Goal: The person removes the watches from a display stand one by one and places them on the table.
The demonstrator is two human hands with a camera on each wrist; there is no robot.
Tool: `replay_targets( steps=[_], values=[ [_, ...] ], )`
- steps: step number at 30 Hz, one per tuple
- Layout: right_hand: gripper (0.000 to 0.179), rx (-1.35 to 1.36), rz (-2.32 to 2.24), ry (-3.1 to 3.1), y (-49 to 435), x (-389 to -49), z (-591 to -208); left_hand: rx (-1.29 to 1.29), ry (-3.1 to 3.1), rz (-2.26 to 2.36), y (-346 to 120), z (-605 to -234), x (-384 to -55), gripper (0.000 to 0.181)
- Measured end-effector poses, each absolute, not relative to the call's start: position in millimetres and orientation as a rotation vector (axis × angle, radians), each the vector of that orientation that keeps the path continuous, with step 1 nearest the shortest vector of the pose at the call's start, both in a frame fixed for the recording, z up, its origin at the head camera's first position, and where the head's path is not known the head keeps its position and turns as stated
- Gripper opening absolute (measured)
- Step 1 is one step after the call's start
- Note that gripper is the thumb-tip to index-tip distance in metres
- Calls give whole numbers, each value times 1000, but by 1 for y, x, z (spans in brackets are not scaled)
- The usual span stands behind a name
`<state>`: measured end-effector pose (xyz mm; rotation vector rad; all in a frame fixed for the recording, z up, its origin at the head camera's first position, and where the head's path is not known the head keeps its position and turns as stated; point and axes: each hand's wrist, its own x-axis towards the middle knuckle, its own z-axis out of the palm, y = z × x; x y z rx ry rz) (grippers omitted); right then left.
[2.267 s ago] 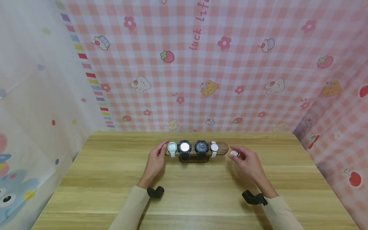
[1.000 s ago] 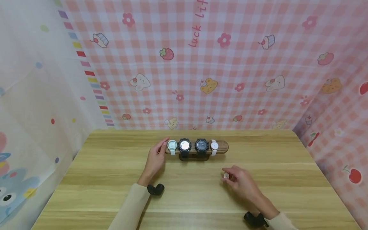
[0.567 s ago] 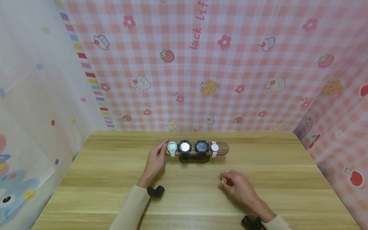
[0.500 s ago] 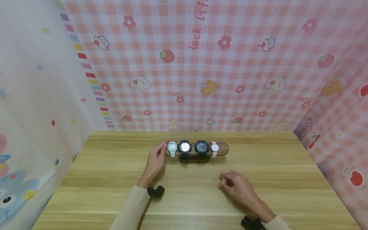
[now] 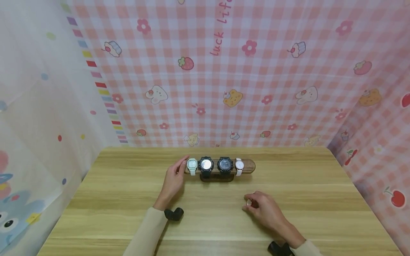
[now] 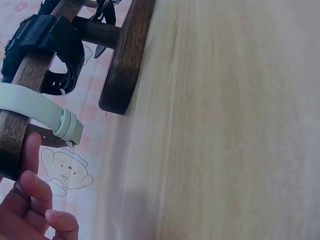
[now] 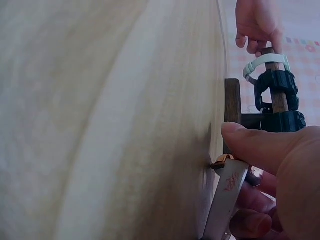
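Observation:
At the left end of a dark wooden watch stand [image 5: 248, 166], my left hand [image 5: 172, 182] grips the bar between thumb and fingers. Strapped round the bar from left to right are a mint-green watch [image 5: 192, 164], a black watch with a bright face [image 5: 206, 164], a dark black watch [image 5: 225, 164] and a white-strapped watch [image 5: 239, 165]. My right hand [image 5: 267, 210] pinches a small wristwatch [image 5: 249, 202] in front of the stand's right side. Its pale strap [image 7: 227, 195] and rose-gold buckle show in the right wrist view; fingers hide the rest.
The stand's base [image 5: 216, 178] rests on a light wooden table [image 5: 208, 220]. Behind hangs a pink checked cloth [image 5: 205, 81], with a white patterned cloth [image 5: 35, 106] on the left. Black camera mounts [image 5: 174, 214] sit at both wrists.
From beside the stand's right end, my right hand has come nearer and to the left over the table, carrying the wristwatch. Lately it barely moves. My left hand stays at the stand's end.

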<state>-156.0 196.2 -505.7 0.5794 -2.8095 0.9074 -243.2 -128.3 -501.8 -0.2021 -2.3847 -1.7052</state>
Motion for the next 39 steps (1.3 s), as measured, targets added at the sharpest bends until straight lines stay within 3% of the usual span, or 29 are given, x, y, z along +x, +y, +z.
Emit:
replay_targets(
  steps=[12, 20, 39],
  values=[
    [26, 582, 879, -2817, 196, -155, -503, -192, -2382, -1703, -128, -504, -244, 36],
    [40, 615, 985, -2810, 202, -155, -499, -191, -2384, -1693, -128, -505, -243, 36],
    [52, 518, 1039, -2575, 216, -190, -454, -174, -2399, -1684, -128, -503, -243, 36]
  ],
)
